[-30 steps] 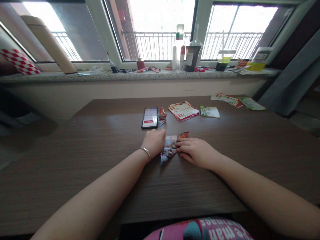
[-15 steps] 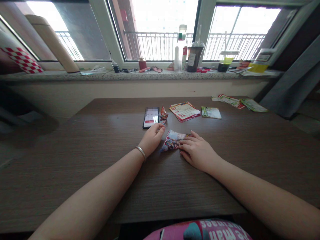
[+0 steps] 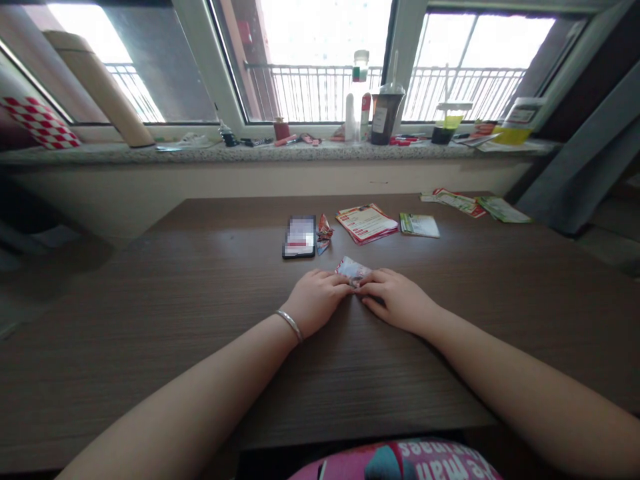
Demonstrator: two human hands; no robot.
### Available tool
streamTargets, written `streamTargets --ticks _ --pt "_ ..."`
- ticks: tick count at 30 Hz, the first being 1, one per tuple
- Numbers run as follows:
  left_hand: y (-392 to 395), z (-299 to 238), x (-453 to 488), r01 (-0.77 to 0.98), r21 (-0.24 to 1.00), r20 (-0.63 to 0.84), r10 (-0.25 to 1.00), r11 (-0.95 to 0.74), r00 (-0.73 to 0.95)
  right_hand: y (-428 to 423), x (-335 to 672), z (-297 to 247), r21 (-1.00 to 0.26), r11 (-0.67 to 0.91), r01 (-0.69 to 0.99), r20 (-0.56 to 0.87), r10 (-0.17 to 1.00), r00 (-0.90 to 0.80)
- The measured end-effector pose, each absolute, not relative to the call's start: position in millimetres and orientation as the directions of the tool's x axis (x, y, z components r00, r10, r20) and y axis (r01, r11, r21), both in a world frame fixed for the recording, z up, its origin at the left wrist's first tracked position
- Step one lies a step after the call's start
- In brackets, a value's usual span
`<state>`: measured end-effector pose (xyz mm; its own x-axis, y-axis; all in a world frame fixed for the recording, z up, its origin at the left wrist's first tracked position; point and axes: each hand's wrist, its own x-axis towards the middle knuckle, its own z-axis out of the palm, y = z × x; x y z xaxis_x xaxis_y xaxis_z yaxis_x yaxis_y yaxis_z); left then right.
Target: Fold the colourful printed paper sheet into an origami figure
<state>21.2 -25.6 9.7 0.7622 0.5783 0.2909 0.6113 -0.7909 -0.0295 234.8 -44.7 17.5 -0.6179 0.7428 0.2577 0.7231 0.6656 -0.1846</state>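
A crinkled, printed plastic wrapper (image 3: 352, 267) lies on the brown table in front of me, its pale far end showing past my fingers. My left hand (image 3: 317, 299), with a silver bangle at the wrist, has its fingers closed over the wrapper's left side. From the right, my right hand (image 3: 399, 299) grips the same wrapper, and the fingertips of both hands almost meet. The near part of the wrapper is hidden under the fingers. Just beyond the left hand lie a phone (image 3: 299, 241) with a lit screen and a twisted red-and-blue wrapper (image 3: 324, 232).
Past the wrapper sits a stack of red-and-cream printed cards (image 3: 367, 223). Right of it are a green-and-white packet (image 3: 419, 225) and several colourful cards (image 3: 463, 202). Bottles, a dark drink cup (image 3: 385, 119) and small items line the stone windowsill (image 3: 300, 153).
My left hand has moved right and nearer, from beside the phone onto the wrapper. The wrapper now looks smaller and more bunched between both hands. The view has shifted slightly.
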Motion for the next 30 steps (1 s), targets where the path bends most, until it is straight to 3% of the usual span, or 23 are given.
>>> streamTargets --ticks 7,14,20,30 --pt "-22 7 18 0.63 0.008 0.255 0.611 -0.776 0.749 -41 239 15 -0.226 0.699 0.679 0.269 0.715 -0.646" --pt "-16 8 19 0.599 0.245 0.269 0.647 -0.762 0.713 -35 242 10 -0.249 0.704 0.665 0.292 0.709 -0.642" --pt "-18 8 19 0.596 0.245 0.253 0.644 -0.765 0.722 -25 246 4 -0.307 0.704 0.64 0.261 0.709 -0.655" --pt "-17 4 20 0.605 0.238 0.25 0.65 -0.76 0.718 -10 237 12 -0.136 0.681 0.719 0.171 0.731 -0.66"
